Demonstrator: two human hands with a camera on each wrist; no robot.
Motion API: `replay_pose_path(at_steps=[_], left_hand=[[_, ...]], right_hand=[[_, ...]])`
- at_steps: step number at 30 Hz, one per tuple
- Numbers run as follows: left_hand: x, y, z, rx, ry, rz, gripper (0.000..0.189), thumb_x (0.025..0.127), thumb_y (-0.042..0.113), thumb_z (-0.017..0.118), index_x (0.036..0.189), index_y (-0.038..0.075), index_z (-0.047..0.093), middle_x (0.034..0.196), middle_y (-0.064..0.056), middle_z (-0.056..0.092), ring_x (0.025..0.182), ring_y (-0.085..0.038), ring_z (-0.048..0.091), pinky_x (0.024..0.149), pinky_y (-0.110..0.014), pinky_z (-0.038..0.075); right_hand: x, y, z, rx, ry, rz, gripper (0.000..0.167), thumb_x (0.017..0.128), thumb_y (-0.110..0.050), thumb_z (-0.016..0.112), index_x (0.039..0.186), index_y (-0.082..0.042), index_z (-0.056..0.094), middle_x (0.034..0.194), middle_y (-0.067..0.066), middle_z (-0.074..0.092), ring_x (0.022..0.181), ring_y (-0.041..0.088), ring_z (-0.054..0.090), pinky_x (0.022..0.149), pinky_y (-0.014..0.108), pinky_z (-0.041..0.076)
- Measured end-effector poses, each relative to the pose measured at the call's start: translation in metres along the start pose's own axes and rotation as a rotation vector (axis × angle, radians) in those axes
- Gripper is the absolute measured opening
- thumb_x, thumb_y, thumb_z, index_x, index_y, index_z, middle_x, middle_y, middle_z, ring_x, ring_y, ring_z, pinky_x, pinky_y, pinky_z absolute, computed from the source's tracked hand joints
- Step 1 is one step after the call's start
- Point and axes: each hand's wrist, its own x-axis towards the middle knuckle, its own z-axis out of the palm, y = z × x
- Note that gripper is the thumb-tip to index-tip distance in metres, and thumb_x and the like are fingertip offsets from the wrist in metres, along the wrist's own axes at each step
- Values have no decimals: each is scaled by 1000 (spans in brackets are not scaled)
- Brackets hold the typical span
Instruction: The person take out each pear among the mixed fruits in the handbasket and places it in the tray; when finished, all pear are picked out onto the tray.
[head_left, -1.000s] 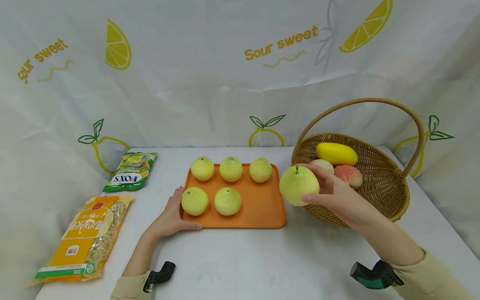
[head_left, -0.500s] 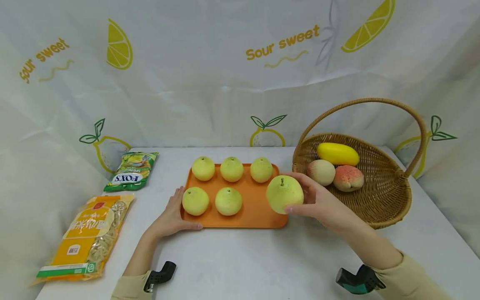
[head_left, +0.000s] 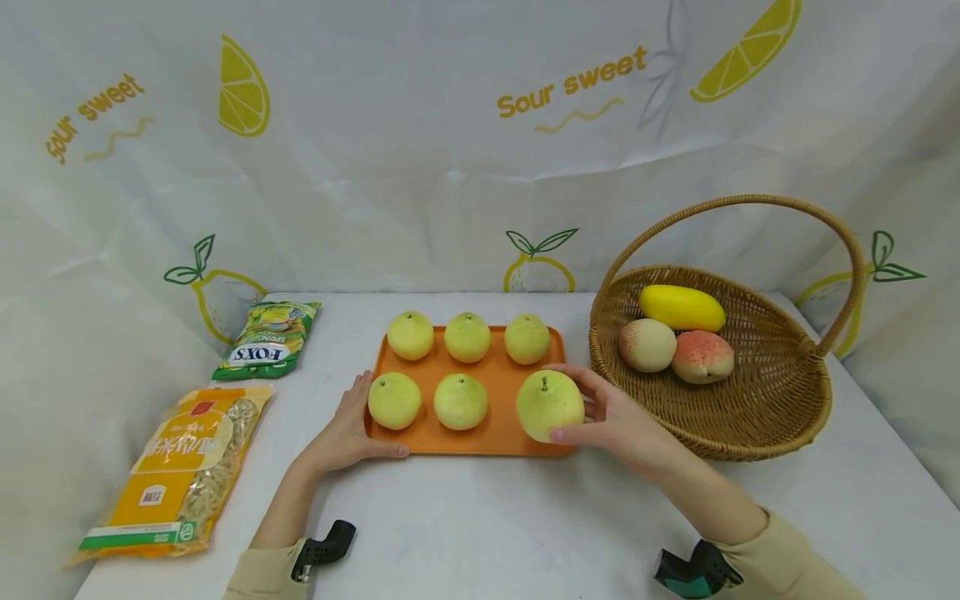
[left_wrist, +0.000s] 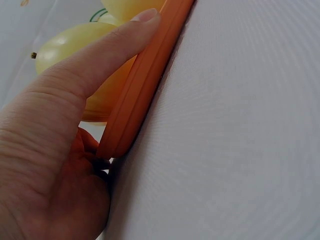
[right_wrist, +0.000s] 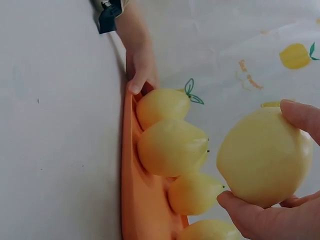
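Observation:
In the head view my right hand (head_left: 622, 425) pinches a round yellow-green pear (head_left: 550, 406) between thumb and fingers, over the front right part of an orange tray (head_left: 502, 408). The right wrist view shows that pear (right_wrist: 265, 157) raised above the tray. My left hand (head_left: 348, 433) holds the tray's front left corner, its thumb along the front rim and its fingers at the left side. In the left wrist view the thumb (left_wrist: 100, 60) presses on the tray's edge (left_wrist: 135, 95). Several more pears sit on the tray, including one front middle pear (head_left: 461, 402).
Right of the tray stands a tilted wicker basket (head_left: 765, 417) with a tall handle, holding a yellow oblong fruit (head_left: 681, 307), a pale peach (head_left: 647, 345) and a red peach (head_left: 703, 357). At left lie a green Fox's bag (head_left: 267, 340) and an orange food bag (head_left: 176, 475).
My right hand has carried the pear left and down from beside the basket to over the tray's front right. The left hand keeps its place on the tray.

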Motion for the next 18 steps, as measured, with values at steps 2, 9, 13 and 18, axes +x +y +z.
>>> replay_pose_path(at_steps=[2, 9, 13, 18], left_hand=[[0, 0, 0, 5, 1, 0, 135, 66, 52, 86, 156, 5, -4, 161, -21, -5, 146, -41, -8, 113, -62, 1], [1, -1, 1, 27, 10, 18, 136, 66, 53, 86, 155, 2, -3, 161, -21, -3, 146, -40, -6, 115, -58, 1], [1, -1, 1, 29, 11, 24, 136, 65, 53, 86, 155, 2, -3, 161, -21, -2, 147, -40, -6, 115, -57, 1], [1, -2, 0, 25, 10, 22, 136, 66, 53, 86, 155, 2, -3, 161, -21, -3, 147, -39, -6, 115, -57, 1]], right_hand=[[2, 3, 1, 10, 6, 12, 76, 82, -11, 78, 146, -7, 36, 144, 15, 38, 120, 30, 49, 95, 33, 45], [9, 17, 4, -28, 63, 60, 76, 79, -14, 80, 143, -8, 40, 143, 13, 42, 128, 31, 42, 103, 42, 36], [14, 25, 5, -39, 80, 88, 75, 80, -16, 80, 143, -9, 41, 143, 12, 43, 132, 31, 37, 107, 47, 30], [21, 33, 5, -21, 88, 123, 78, 82, -17, 78, 147, -8, 36, 145, 15, 42, 128, 31, 42, 105, 45, 34]])
